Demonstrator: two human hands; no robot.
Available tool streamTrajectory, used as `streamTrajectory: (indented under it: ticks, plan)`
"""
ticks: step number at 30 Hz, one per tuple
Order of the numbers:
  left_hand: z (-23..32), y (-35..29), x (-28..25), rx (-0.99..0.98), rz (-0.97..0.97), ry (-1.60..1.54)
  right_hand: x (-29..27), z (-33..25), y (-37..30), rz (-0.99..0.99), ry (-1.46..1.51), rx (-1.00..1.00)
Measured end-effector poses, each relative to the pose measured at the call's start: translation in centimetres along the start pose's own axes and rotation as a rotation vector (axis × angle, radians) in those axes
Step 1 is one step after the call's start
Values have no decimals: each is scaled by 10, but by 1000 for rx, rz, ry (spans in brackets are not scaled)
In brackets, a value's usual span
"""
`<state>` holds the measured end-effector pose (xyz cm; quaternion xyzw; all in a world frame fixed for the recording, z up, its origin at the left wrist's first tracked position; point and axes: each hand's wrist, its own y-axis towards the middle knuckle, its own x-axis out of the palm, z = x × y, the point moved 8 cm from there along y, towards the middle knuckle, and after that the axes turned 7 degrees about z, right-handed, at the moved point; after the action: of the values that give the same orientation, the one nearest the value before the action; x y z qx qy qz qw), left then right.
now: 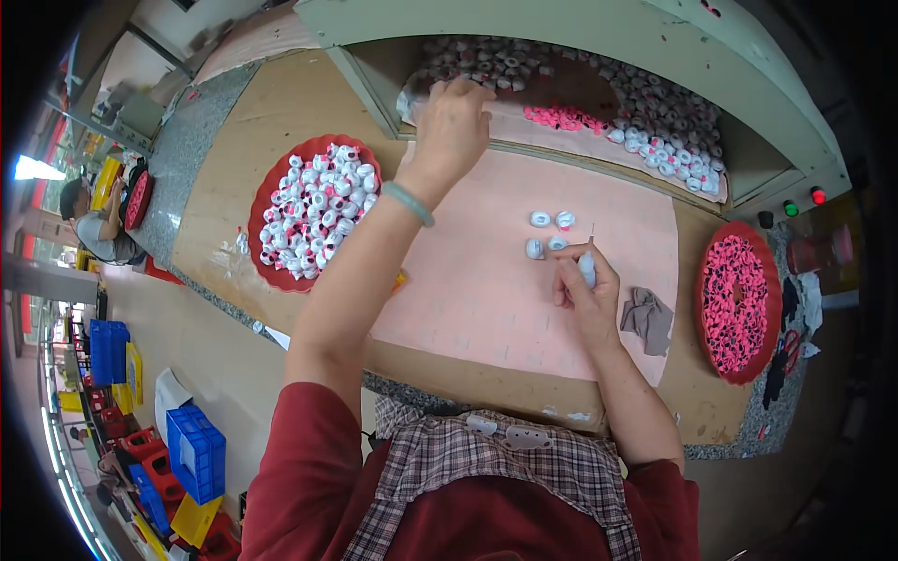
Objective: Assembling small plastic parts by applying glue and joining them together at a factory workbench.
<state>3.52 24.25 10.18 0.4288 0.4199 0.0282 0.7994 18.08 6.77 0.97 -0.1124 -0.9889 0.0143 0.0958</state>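
Note:
My left hand (454,126), with a pale green bangle on its wrist, is raised at the mouth of a grey-green cabinet (561,23). Its fingers are bent and drawn together; whatever may be in them is hidden. Inside the cabinet, small round white pieces (669,154) and pink pieces (564,118) lie on a lined floor. Over the pink work sheet (468,280), my right hand (589,290) is closed round a small pale-blue bottle (586,269) with a thin needle tip pointing away from me. Several white pieces (540,219) lie just beyond that hand, partly covered by its fingers.
To the left stands a red scalloped tray (267,266) heaped with white-and-pink pieces. Another red tray (772,327), full of pink pieces, is at the right. A grey cloth (645,318) lies near my right wrist. Blue crates (196,458) are on the floor; a person (103,224) sits far left.

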Motion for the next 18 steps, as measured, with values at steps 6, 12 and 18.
streamTrajectory:
  ticks: [6,12,18]
  plan:
    - [-11,16,55,15,-120,-125,-13,-8,6,113,29,-46]
    - [59,-32,50,-3,-432,-466,-30,-5,16,217,79,-68]
    - [78,-65,44,149,-518,-463,-27,-4,14,204,76,-77]
